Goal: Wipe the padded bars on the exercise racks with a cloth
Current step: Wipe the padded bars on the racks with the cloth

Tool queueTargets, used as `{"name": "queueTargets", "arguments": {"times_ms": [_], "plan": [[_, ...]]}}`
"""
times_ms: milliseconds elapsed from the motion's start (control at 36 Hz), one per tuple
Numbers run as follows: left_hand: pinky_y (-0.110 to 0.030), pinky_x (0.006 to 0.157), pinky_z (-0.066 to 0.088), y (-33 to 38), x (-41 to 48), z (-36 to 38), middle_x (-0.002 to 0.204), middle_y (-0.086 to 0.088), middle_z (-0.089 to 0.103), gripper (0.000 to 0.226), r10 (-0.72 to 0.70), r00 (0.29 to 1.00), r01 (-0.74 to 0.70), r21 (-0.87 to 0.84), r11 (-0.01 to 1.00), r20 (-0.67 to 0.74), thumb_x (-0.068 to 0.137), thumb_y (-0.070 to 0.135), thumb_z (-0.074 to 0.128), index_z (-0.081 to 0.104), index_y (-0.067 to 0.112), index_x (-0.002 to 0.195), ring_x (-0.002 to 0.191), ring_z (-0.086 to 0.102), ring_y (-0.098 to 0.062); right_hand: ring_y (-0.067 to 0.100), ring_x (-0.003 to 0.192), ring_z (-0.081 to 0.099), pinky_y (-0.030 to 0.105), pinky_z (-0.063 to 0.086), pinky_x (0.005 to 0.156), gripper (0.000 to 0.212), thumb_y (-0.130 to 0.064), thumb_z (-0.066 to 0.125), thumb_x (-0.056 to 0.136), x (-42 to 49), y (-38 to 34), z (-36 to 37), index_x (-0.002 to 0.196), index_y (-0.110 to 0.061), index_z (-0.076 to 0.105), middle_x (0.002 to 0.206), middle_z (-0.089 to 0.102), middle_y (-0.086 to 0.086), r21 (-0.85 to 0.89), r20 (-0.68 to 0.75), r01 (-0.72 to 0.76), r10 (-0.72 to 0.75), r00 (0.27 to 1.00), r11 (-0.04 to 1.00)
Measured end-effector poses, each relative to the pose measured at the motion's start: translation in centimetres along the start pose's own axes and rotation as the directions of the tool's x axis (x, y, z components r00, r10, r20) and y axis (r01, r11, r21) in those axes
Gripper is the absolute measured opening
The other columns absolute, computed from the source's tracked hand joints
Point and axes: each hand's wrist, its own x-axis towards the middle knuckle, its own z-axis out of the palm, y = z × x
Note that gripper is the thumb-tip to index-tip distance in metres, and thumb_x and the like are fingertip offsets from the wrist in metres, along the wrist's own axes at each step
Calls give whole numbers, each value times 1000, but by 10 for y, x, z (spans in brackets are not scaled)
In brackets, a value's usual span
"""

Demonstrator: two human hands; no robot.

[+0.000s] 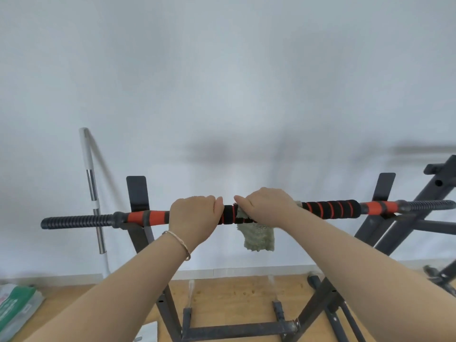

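Observation:
A padded bar (330,209), black foam with orange stripes and orange collars, lies across two black rack uprights at chest height. My left hand (193,215) grips the bar left of centre, bare, a thin bracelet on its wrist. My right hand (265,206) wraps a pale green cloth (259,239) round the bar just right of centre. The cloth's loose end hangs below the bar. A short stretch of striped padding shows between the two hands.
The black rack frame (237,329) stands on a wooden floor below me. A second black rack (404,218) stands at the right. A chrome and white bar (92,186) leans on the white wall at the left. A green and white package (17,309) lies bottom left.

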Motion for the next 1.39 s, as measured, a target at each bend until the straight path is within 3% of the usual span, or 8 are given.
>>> {"name": "queueTargets", "arguments": {"times_ms": [194, 306, 528, 667, 861, 1056, 1194, 1389], "plan": [[-34, 70, 55, -17, 25, -10, 70, -5, 69, 32, -30, 893, 202, -341, 918, 449, 96, 31, 29, 51, 8, 88, 63, 64, -27, 20, 44, 35, 28, 24, 47, 40, -43, 46, 101, -35, -11, 39, 68, -19, 45, 52, 40, -3, -76, -617, -45, -12, 787, 996], [-32, 57, 45, -14, 14, -7, 71, -1, 45, 17, 52, 963, -25, -107, 994, 265, 91, 14, 47, 33, 20, 98, 69, 56, -27, 21, 36, 35, 21, 22, 45, 30, -30, 78, 81, -24, -8, 26, 82, -21, 49, 52, 30, -4, -149, -409, 6, -67, 910, 989], [-24, 45, 23, -1, -8, 12, 46, 0, 34, 29, -42, 951, 23, -63, 998, -306, 68, 7, 71, 44, 17, 60, 39, 25, -18, 20, 66, 51, 34, 41, 68, 62, -61, 23, 101, 7, -2, -14, 68, -15, 50, 72, 54, 2, 329, 242, -207, 130, 962, 921], [-30, 50, 35, -17, -1, 2, 86, 0, 54, 43, 96, 995, -96, -8, 995, 20, 90, 17, 55, 38, 20, 129, 65, 48, -24, 21, 57, 43, 33, 39, 60, 55, -50, 23, 103, -1, -7, -8, 67, -15, 43, 62, 45, 2, 110, 103, -110, 98, 990, 988], [-29, 59, 45, -41, 4, -5, 71, -2, 59, 38, -1, 926, 94, -229, 969, 378, 97, 35, 25, 52, 13, 112, 66, 63, -28, 22, 43, 34, 29, 30, 46, 45, -41, 51, 96, -30, -16, 47, 60, -15, 44, 48, 38, -2, -16, -670, -101, 65, 739, 995], [-27, 51, 28, -32, -6, 14, 61, 1, 47, 45, -125, 988, 135, -116, 984, 90, 98, 37, 19, 52, 16, 77, 49, 41, -20, 18, 43, 39, 23, 30, 49, 39, -43, 39, 97, -13, -9, 18, 71, -16, 50, 52, 43, -3, -208, -324, -21, -49, 945, 978], [-25, 47, 19, -21, -22, 17, 47, 5, 29, 50, -232, 968, 209, -201, 957, -99, 92, 45, 10, 35, 18, 58, 41, 40, -25, 24, 66, 54, 38, 45, 71, 51, -54, 31, 96, 14, 6, -7, 72, -15, 53, 75, 59, 3, 395, 299, -231, 114, 948, 889], [-32, 52, 40, -45, -14, 7, 84, 1, 50, 25, 59, 998, -61, -90, 994, -25, 90, 11, 46, 45, 14, 115, 71, 51, -26, 25, 59, 44, 31, 35, 53, 12, -9, 55, 94, 9, 2, -3, 86, -9, 47, 68, 49, 4, 10, -168, -43, 44, 985, 999]]}}
